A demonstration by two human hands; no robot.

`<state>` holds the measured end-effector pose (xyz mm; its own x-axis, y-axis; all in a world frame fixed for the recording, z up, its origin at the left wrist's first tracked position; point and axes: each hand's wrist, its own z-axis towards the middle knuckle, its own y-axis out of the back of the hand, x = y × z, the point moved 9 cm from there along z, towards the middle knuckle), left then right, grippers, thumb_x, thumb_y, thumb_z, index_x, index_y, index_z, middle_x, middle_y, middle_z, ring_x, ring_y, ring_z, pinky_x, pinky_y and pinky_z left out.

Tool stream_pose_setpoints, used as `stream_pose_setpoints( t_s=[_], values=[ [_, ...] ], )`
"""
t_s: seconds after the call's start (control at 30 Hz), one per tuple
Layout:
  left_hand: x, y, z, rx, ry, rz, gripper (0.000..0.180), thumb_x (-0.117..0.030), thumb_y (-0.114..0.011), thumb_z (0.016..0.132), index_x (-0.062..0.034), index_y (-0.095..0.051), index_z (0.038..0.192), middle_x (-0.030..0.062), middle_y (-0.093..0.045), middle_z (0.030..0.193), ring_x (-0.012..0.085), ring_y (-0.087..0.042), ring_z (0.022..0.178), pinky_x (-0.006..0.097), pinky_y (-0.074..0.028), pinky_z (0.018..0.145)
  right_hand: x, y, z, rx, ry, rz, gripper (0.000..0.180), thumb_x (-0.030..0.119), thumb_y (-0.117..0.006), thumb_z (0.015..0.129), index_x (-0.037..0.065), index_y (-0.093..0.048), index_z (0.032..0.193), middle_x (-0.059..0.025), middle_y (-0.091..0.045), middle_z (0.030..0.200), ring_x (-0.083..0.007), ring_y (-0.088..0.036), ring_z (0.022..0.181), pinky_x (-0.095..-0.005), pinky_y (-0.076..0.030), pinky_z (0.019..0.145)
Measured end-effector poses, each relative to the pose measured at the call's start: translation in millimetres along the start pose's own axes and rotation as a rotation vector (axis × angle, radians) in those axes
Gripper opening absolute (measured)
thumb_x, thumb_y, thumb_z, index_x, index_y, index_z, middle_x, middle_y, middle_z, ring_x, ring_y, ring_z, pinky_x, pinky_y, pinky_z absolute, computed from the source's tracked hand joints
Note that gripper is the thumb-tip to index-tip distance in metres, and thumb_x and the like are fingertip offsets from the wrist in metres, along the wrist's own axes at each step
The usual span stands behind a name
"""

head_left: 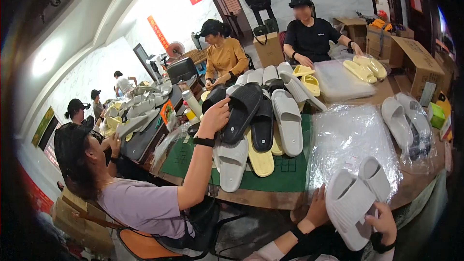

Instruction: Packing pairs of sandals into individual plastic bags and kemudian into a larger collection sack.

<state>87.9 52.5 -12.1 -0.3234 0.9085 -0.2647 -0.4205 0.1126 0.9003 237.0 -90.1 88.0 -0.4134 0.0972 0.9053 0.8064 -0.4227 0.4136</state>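
Observation:
A pair of light grey slippers (349, 203) is tilted up before me at the lower right, one partly behind the other (375, 179). My right hand (383, 223) grips the pair from the right, thumb pressed near the strap opening. Beside the front slipper's left edge is my left hand (316, 207), its fingers stretched upward. Part of that hand is hidden behind the slipper, so whether it bears any weight is unclear. A stack of clear plastic bags (352, 137) lies on the table just beyond both hands.
Grey, black and yellow slippers are heaped on the green mat (232, 183). A bagged grey pair (405, 121) lies at right, near cardboard boxes (416, 63). At left, a seated co-worker (140, 203) reaches to a black slipper (241, 111); others sit across the table.

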Motion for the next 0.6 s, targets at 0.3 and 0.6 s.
stream_pose_setpoints(
  t_s=[0.3,0.6],
  values=[
    [34.5,-36.0,-15.7,-0.070,0.398,-1.640,0.060,-0.027,-0.060,0.085,0.0053,-0.044,0.133,0.0313,-0.034,0.138,0.0467,-0.033,0.128,0.052,-0.027,0.108,32.4,-17.2,-17.9,0.273,-0.063,0.417,0.064,0.034,-0.080,0.071,-0.009,-0.060,0.115,-0.0112,-0.067,0.109,-0.0185,-0.056,0.109,-0.0321,-0.039,0.096],
    [8.7,27.6,-20.1,-0.090,0.132,-1.068,0.052,-0.029,-0.053,0.090,-0.0063,-0.046,0.136,0.0177,-0.039,0.145,0.0407,-0.027,0.136,0.052,-0.020,0.112,-4.3,-21.6,-32.0,0.447,-0.015,0.182,0.059,0.028,-0.081,0.074,-0.005,-0.060,0.118,-0.0132,-0.068,0.106,-0.0181,-0.060,0.102,-0.0315,-0.043,0.090]
  ],
)
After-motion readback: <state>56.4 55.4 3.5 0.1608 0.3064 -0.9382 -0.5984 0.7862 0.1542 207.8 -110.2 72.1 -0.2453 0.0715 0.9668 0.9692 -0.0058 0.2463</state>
